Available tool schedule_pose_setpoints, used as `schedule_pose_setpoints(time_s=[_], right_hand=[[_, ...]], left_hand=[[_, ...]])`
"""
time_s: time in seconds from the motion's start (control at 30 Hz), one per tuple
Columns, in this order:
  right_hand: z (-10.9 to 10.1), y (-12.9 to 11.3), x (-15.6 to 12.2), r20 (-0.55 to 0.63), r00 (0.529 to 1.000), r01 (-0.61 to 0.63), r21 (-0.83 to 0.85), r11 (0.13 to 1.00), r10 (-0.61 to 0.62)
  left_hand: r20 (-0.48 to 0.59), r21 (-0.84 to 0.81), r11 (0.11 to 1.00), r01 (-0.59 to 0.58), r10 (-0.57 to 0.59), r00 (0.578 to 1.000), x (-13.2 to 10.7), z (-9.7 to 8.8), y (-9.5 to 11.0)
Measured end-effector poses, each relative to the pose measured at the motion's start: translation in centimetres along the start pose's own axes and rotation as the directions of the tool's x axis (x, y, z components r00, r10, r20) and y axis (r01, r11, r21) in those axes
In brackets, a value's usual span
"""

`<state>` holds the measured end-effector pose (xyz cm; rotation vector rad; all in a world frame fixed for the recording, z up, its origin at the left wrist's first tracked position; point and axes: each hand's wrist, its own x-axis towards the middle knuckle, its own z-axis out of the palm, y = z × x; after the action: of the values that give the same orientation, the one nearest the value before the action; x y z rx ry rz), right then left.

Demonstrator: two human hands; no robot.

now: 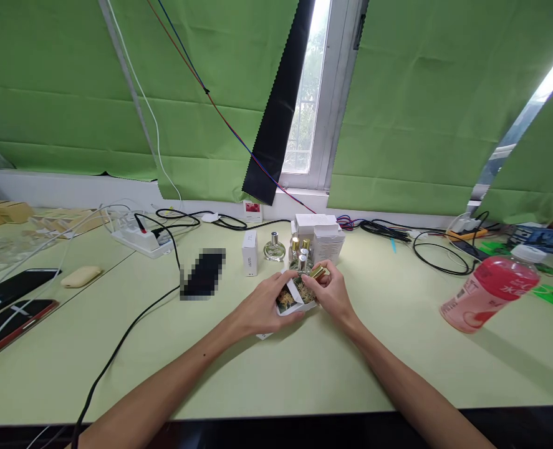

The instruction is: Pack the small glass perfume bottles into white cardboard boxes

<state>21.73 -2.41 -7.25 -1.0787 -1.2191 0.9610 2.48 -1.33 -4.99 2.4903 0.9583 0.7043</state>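
My left hand (pixel 264 307) is wrapped round a small white box (pixel 298 307) with a dark floral print, just above the table. My right hand (pixel 336 294) pinches a small gold-capped perfume bottle (pixel 320 272) at the box's right side; fingers hide most of the bottle. Whether it is partly inside the box cannot be made out. Just beyond my hands stand several perfume bottles (pixel 295 245) with gold or silver caps. A round clear perfume bottle (pixel 274 251) stands to their left, beside an upright white carton (pixel 250 253).
Larger white boxes (pixel 328 242) stand behind the bottles. A pink drink bottle (pixel 489 292) is on the right. Black cables (pixel 383 231) run along the back. Leftward lie a blurred dark rectangle (pixel 204 274), a power strip (pixel 148 242), phones (pixel 12 324) and a cream case (pixel 81 276).
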Motion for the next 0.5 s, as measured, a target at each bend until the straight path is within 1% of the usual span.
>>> schedule_pose_setpoints(time_s=[0.17, 0.5], right_hand=[[-0.07, -0.15, 0.13, 0.009, 1.000, 0.006, -0.009, 1.000, -0.006], [-0.11, -0.10, 0.22, -0.012, 1.000, -0.007, 0.000, 1.000, 0.007]], left_hand=[[-0.039, -0.022, 1.000, 0.002, -0.003, 0.999, -0.07, 0.12, 0.10], [-0.063, -0.017, 1.000, 0.019, -0.020, 0.998, -0.03, 0.36, 0.14]])
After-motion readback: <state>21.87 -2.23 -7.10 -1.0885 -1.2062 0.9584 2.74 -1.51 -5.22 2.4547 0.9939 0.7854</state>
